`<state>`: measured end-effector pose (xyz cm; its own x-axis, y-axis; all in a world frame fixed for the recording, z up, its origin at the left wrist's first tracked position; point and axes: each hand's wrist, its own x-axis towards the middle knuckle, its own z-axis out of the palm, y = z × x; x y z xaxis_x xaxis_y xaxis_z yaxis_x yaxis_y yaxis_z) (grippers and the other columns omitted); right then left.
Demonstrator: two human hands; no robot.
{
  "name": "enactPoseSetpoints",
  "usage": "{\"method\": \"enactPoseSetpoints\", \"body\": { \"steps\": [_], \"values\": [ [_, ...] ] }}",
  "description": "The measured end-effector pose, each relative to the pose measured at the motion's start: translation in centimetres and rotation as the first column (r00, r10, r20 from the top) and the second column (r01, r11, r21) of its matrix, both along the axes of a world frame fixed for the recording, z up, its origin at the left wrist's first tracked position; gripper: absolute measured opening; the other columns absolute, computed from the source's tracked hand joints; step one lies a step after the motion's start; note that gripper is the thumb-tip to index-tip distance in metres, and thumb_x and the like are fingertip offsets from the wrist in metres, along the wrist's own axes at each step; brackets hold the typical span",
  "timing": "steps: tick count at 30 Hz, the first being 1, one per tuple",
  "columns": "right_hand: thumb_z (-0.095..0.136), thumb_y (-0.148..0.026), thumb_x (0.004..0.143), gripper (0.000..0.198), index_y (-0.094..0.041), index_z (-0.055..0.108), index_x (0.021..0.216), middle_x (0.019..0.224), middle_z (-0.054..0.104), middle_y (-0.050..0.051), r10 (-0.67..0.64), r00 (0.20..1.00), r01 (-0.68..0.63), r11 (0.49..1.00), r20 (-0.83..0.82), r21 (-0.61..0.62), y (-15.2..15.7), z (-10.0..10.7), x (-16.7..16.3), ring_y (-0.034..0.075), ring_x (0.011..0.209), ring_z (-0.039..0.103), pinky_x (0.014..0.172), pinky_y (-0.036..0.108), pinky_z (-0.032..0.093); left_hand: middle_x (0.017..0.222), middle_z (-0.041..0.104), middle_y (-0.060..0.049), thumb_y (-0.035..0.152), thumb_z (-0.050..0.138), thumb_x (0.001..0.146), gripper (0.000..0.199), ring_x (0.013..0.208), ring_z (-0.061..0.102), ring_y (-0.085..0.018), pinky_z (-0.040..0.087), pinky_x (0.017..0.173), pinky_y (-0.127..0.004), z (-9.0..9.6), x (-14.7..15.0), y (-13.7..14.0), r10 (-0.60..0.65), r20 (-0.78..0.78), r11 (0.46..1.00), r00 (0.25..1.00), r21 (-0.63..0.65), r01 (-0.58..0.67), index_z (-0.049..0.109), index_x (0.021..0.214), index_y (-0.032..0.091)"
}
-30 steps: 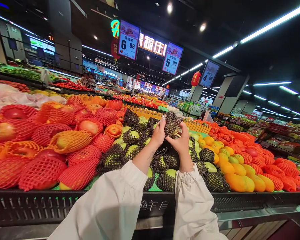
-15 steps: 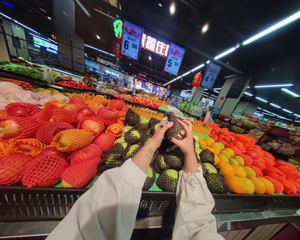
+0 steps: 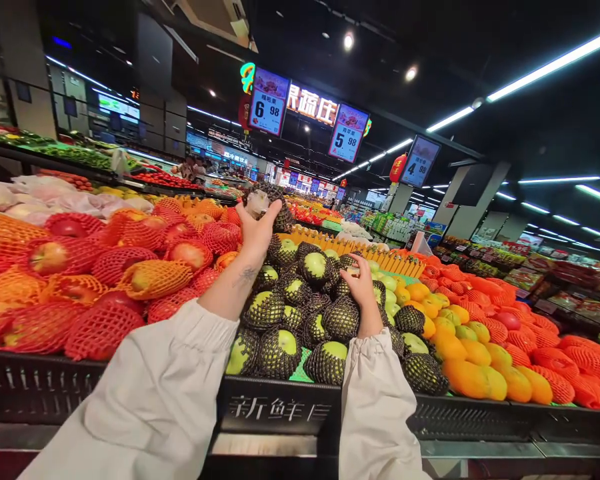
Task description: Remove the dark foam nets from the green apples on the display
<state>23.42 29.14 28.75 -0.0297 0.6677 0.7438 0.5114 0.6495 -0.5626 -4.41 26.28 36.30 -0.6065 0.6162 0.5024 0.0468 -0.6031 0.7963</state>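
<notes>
Head cam: L hand (image 3: 259,230) high w/ blk-netted fruit (image 3: 284,217), R hand (image 3: 361,283) lower.

Green apples (image 3: 315,266) in black diamond-mesh nets (image 3: 341,320); red fruit (image 3: 119,301) in red and orange mesh (image 3: 103,331) (diamonds again); white sleeves (image 3: 375,407).

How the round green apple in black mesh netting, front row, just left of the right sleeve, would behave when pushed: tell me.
The round green apple may roll, given its curved sides. Its black mesh netting likely cushions knocks. The black tray edge might stop it.
</notes>
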Motion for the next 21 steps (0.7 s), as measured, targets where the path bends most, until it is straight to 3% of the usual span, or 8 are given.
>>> {"method": "enactPoseSetpoints", "body": {
  "steps": [3,5,8,12,14,17,21],
  "values": [
    [0.065,-0.047,0.075,0.055,-0.02,0.062,0.122,0.13,0.056,0.016,-0.006,1.0,0.006,0.999,0.01,-0.05,-0.1,0.1,0.0,0.027,0.106,0.059,0.079,0.039,0.053,0.146,0.046,-0.02,0.042,0.08,0.068,0.085,0.134,0.048,-0.037,0.038,0.113,-0.05,-1.2,-2.9,1.1,0.225,-0.272,0.941,0.936,-0.19,-0.281,0.039,0.138,0.017],
    [0.064,-0.049,0.077,0.052,-0.019,0.063,0.12,0.126,0.061,0.015,-0.03,0.999,0.026,0.996,-0.044,-0.085,-0.1,0.3,0.1,0.027,0.1,0.062,0.077,0.039,0.052,0.144,0.049,-0.022,0.043,0.078,0.069,0.085,0.131,0.05,-0.038,0.041,0.109,-0.049,-2.4,-3.7,1.7,0.217,-0.435,0.897,0.874,-0.266,-0.355,0.039,0.138,0.014],
    [0.062,-0.05,0.077,0.046,-0.017,0.067,0.108,0.11,0.07,0.013,-0.1,0.979,0.087,0.993,-0.176,-0.08,0.0,0.5,0.4,0.025,0.092,0.063,0.082,0.04,0.05,0.135,0.057,-0.021,0.047,0.076,0.068,0.092,0.121,0.057,-0.037,0.046,0.101,-0.048,-4.0,-3.4,2.3,0.082,-0.643,0.877,0.762,-0.317,-0.362,0.034,0.142,0.014],
    [0.061,-0.05,0.074,0.038,-0.017,0.069,0.091,0.092,0.072,0.01,-0.192,0.915,0.187,0.981,-0.355,-0.051,0.2,0.4,0.8,0.023,0.083,0.061,0.082,0.039,0.049,0.128,0.062,-0.02,0.044,0.079,0.061,0.088,0.115,0.058,-0.042,0.05,0.091,-0.05,-4.9,-2.0,2.8,-0.199,-0.903,0.886,0.382,-0.333,-0.324,0.042,0.136,0.018],
    [0.06,-0.05,0.073,0.036,-0.017,0.068,0.086,0.088,0.071,0.009,-0.221,0.883,0.219,0.974,-0.413,-0.053,0.4,0.3,0.9,0.022,0.08,0.061,0.081,0.038,0.049,0.132,0.06,-0.02,0.043,0.077,0.064,0.082,0.119,0.056,-0.043,0.049,0.092,-0.05,-5.2,-1.6,3.2,-0.244,-0.933,0.884,0.265,-0.326,-0.335,0.045,0.135,0.019],
    [0.059,-0.049,0.071,0.036,-0.017,0.068,0.085,0.089,0.071,0.009,-0.245,0.851,0.243,0.968,-0.465,-0.065,0.5,0.2,1.0,0.021,0.078,0.06,0.08,0.038,0.048,0.14,0.054,-0.02,0.047,0.074,0.068,0.082,0.123,0.054,-0.041,0.047,0.095,-0.047,-5.9,-1.7,4.3,-0.254,-0.932,0.878,0.257,-0.334,-0.344,0.043,0.139,0.02],
    [0.06,-0.049,0.068,0.037,-0.017,0.067,0.084,0.09,0.071,0.01,-0.242,0.844,0.235,0.969,-0.479,-0.076,0.4,0.3,0.9,0.022,0.081,0.06,0.082,0.039,0.049,0.144,0.053,-0.018,0.047,0.074,0.067,0.088,0.128,0.053,-0.037,0.042,0.105,-0.043,-6.6,-2.6,6.0,-0.277,-0.933,0.922,0.231,-0.325,-0.208,0.044,0.144,0.019]
  ]
}}
